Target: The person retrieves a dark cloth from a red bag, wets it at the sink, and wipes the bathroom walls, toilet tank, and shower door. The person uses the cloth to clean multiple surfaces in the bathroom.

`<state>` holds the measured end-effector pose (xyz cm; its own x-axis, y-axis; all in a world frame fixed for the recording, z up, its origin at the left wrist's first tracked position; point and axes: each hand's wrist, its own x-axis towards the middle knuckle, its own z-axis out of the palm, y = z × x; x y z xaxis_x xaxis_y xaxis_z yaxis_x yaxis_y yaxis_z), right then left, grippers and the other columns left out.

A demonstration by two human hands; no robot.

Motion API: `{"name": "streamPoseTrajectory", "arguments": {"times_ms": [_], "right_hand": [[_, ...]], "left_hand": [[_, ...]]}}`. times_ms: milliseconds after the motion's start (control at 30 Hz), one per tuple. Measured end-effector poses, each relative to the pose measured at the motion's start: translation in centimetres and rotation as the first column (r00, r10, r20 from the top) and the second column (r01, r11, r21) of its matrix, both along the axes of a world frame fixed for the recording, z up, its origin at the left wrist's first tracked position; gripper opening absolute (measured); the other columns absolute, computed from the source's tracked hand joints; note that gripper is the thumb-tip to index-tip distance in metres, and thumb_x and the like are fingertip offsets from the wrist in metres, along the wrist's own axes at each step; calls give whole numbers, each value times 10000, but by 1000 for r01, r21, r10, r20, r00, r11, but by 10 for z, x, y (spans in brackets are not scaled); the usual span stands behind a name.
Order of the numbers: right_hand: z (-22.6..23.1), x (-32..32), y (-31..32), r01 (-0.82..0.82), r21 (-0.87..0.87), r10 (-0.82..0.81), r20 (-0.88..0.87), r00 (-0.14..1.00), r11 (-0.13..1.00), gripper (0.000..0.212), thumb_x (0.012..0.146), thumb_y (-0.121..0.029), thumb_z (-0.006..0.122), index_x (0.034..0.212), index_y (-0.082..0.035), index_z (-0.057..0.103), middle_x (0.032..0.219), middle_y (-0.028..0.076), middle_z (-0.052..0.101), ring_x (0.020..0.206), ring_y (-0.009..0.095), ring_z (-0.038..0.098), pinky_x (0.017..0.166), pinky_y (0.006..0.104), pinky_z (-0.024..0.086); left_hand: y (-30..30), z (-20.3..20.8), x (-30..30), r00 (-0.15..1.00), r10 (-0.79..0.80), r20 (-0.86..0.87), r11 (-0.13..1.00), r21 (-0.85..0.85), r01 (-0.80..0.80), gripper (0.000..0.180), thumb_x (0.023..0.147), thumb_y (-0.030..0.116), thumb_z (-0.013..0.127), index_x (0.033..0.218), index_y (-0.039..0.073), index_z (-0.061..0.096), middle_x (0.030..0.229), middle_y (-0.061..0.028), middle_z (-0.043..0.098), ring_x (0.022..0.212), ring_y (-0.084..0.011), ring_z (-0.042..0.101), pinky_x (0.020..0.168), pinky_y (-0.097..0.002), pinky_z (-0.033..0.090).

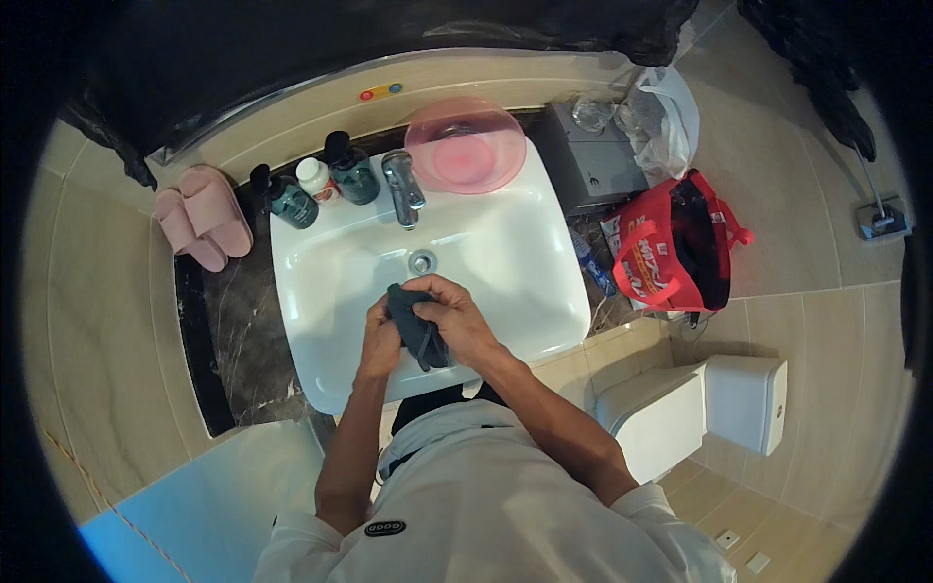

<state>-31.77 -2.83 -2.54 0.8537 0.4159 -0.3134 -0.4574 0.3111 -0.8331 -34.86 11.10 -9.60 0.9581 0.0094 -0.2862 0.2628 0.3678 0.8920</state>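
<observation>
Over the near part of a white sink, both my hands grip a dark grey-green bunched cloth. My left hand is closed on its left side. With thumb and fingers, my right hand pinches its upper right part, while a loose end hangs below toward the sink's front rim. Whether the cloth is a garment or a rag, I cannot tell. Beyond it are the metal drain and the chrome faucet. No running water shows.
Two dark pump bottles and a white bottle line the back left rim. A pink basin rests behind the faucet. Pink slippers are at left; a grey box, red bag and toilet at right.
</observation>
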Motion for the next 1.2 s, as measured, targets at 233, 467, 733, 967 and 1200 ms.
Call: {"name": "streamPoseTrajectory", "arguments": {"times_ms": [233, 467, 733, 967, 1200], "right_hand": [[-21, -3, -34, 175, -222, -164, 67, 984, 959, 270, 810, 80, 479, 1036, -8, 598, 936, 42, 609, 862, 101, 557, 797, 236, 444], [-23, -15, -121, 479, -263, -466, 115, 877, 838, 268, 790, 70, 484, 1012, -15, 607, 913, 31, 623, 846, 115, 566, 796, 241, 438], [-51, -32, -215, 669, -605, -479, 475, 739, 432, 281, 806, -39, 539, 1076, 35, 567, 934, 181, 622, 892, 261, 595, 842, 329, 452], [-70, -38, -227, 527, -688, -91, 563, 821, 498, 546, 783, -147, 643, 1268, 10, 448, 1066, 260, 535, 1025, 411, 506, 903, 433, 411], [-107, -9, -251, 446, -625, -141, 475, 869, 640, 353, 868, -164, 558, 1197, -41, 532, 1031, 253, 578, 943, 413, 568, 815, 441, 458]], "left_hand": [[-4, 8, 2, 999, 26, -37, 997, -69, -29, 160, 810, 67, 534, 950, 28, 602, 854, -25, 617, 793, -110, 590, 733, -257, 494], [-88, 23, 12, 978, -187, -94, 982, -22, 185, 112, 810, 92, 591, 895, 19, 590, 715, 9, 551, 632, -55, 495, 562, -212, 396], [-190, 9, 22, 916, -402, 11, 887, 253, 386, 106, 867, 113, 606, 927, 26, 600, 709, 24, 540, 619, -45, 485, 536, -227, 404], [-227, -24, 23, 980, -182, 77, 809, 578, 105, 171, 788, 92, 664, 928, 9, 612, 726, -102, 605, 638, -170, 573, 598, -301, 462], [-252, -17, 32, 962, -150, 227, 643, 762, -80, 206, 760, 71, 673, 945, 6, 610, 818, -160, 600, 657, -287, 600, 605, -353, 481]]}}
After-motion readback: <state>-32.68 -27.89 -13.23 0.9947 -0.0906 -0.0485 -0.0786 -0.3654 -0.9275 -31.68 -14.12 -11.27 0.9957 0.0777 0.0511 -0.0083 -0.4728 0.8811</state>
